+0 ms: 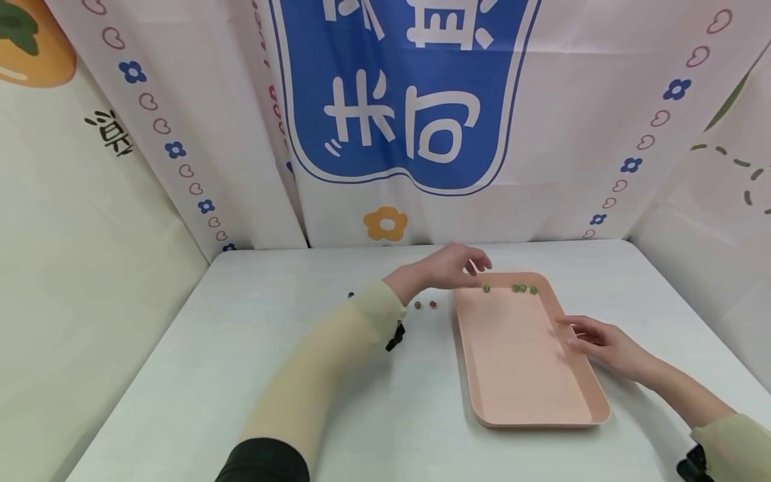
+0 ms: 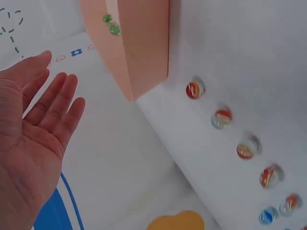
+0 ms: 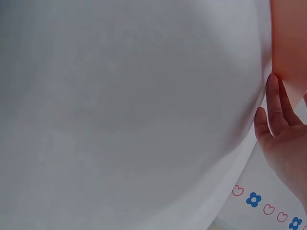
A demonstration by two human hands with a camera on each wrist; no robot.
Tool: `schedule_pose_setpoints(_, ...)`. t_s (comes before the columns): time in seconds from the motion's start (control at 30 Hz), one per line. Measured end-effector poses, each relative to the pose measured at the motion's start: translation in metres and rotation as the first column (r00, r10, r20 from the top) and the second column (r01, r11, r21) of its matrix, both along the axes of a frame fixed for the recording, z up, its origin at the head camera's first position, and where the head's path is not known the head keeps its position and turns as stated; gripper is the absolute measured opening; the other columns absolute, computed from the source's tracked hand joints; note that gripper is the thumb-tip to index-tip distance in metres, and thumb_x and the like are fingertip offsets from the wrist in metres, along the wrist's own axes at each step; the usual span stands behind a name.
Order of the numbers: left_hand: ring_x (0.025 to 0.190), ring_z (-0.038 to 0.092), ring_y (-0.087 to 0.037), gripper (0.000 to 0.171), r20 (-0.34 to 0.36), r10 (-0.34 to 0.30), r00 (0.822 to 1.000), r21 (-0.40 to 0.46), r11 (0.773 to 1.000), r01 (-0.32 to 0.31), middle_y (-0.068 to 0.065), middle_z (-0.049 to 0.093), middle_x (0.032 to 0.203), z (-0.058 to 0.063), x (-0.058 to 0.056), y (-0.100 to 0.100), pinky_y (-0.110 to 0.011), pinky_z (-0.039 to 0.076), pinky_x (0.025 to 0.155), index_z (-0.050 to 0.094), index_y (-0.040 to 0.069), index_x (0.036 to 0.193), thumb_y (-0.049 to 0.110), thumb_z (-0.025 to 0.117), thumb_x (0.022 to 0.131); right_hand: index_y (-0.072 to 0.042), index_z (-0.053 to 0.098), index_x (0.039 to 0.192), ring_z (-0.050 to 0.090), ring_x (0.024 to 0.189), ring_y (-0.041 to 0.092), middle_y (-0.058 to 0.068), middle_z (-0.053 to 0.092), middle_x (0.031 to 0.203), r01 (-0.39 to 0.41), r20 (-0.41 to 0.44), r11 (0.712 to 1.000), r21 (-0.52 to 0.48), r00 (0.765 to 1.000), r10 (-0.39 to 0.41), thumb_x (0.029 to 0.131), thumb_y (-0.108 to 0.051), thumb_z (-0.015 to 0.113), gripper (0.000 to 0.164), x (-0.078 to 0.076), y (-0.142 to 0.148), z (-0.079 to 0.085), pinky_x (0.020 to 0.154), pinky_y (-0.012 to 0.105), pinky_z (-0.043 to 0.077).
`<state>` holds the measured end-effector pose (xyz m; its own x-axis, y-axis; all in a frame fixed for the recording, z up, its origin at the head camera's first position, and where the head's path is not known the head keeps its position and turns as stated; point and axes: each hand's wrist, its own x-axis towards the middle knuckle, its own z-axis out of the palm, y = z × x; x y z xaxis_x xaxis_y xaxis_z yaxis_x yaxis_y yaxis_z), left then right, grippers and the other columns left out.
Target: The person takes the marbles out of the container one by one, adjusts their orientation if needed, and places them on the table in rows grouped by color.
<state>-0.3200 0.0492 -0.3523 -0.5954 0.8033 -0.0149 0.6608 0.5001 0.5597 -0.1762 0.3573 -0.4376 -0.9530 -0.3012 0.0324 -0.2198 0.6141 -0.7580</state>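
Observation:
A shallow pink tray [image 1: 527, 361] lies on the table with several green marbles [image 1: 522, 288] inside along its far edge. My left hand [image 1: 448, 266] hovers around the tray's far left corner, fingers loosely extended and palm bare in the left wrist view. On the tray's right side, my right hand [image 1: 608, 345] rests its fairly straight fingers against the rim; the right wrist view shows fingers [image 3: 274, 103] along the tray wall. Marbles with red swirls [image 2: 221, 118] form a row on the table left of the tray, with a blue-swirled marble [image 2: 267, 215] near its end.
The white table [image 1: 199, 375] meets a printed cloth backdrop [image 1: 560, 154] at its far edge. Cloth walls stand on the left and right. My left forearm sleeve [image 1: 319, 361] crosses over the table and hides part of the marble row in the head view.

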Motion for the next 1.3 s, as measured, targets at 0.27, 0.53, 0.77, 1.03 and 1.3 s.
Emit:
schedule_pose_setpoints(0.27, 0.108, 0.058, -0.013, 0.044, 0.07, 0.065, 0.995, -0.021, 0.998, -0.063, -0.003, 0.058, 0.13, -0.028, -0.001, 0.022, -0.016, 0.046, 0.082, 0.058, 0.01, 0.132, 0.008, 0.07, 0.089, 0.007, 0.048, 0.135, 0.052, 0.099, -0.007, 0.029, 0.05, 0.133, -0.002, -0.055, 1.0, 0.019, 0.998, 0.003, 0.096, -0.013, 0.062, 0.046, 0.001, 0.0, -0.002, 0.079, 0.016, 0.047)
schedule_pose_setpoints(0.53, 0.104, 0.059, -0.009, 0.034, -0.143, 0.129, 0.981, -0.118, 0.982, -0.146, 0.005, 0.063, 0.123, -0.049, 0.0, 0.038, -0.021, 0.044, 0.083, 0.063, 0.018, 0.126, 0.017, 0.067, 0.092, 0.007, 0.047, 0.136, 0.048, 0.1, -0.012, 0.03, 0.048, 0.135, 0.003, -0.03, 1.0, 0.001, 1.0, -0.003, 0.096, -0.013, 0.062, 0.047, 0.001, 0.002, -0.002, 0.08, 0.016, 0.047)
schedule_pose_setpoints(0.77, 0.094, 0.058, -0.004, 0.026, -0.173, 0.285, 0.943, -0.098, 0.948, -0.304, 0.007, 0.066, 0.11, -0.066, 0.004, 0.046, -0.023, 0.046, 0.081, 0.065, 0.021, 0.119, 0.021, 0.066, 0.093, 0.008, 0.047, 0.136, 0.051, 0.101, -0.01, 0.031, 0.047, 0.134, -0.001, -0.029, 1.0, -0.016, 1.0, 0.0, 0.096, -0.012, 0.061, 0.046, 0.0, 0.003, -0.003, 0.08, 0.016, 0.047)
schedule_pose_setpoints(1.03, 0.091, 0.056, -0.004, 0.026, -0.198, 0.298, 0.934, -0.071, 0.946, -0.317, 0.009, 0.067, 0.107, -0.078, 0.003, 0.047, -0.022, 0.045, 0.082, 0.067, 0.021, 0.119, 0.022, 0.066, 0.093, 0.007, 0.048, 0.136, 0.052, 0.1, -0.008, 0.03, 0.048, 0.134, -0.003, -0.038, 1.0, -0.017, 0.999, 0.003, 0.096, -0.011, 0.061, 0.046, 0.0, 0.004, -0.005, 0.08, 0.016, 0.047)
schedule_pose_setpoints(1.3, 0.089, 0.056, -0.003, 0.023, -0.239, 0.287, 0.928, -0.065, 0.948, -0.311, 0.009, 0.067, 0.103, -0.081, 0.0, 0.046, -0.019, 0.044, 0.079, 0.068, 0.021, 0.117, 0.023, 0.065, 0.094, 0.007, 0.049, 0.135, 0.049, 0.101, -0.011, 0.024, 0.051, 0.132, -0.005, -0.073, 1.0, -0.015, 0.997, 0.004, 0.096, -0.01, 0.062, 0.045, 0.001, 0.003, -0.006, 0.08, 0.015, 0.047)
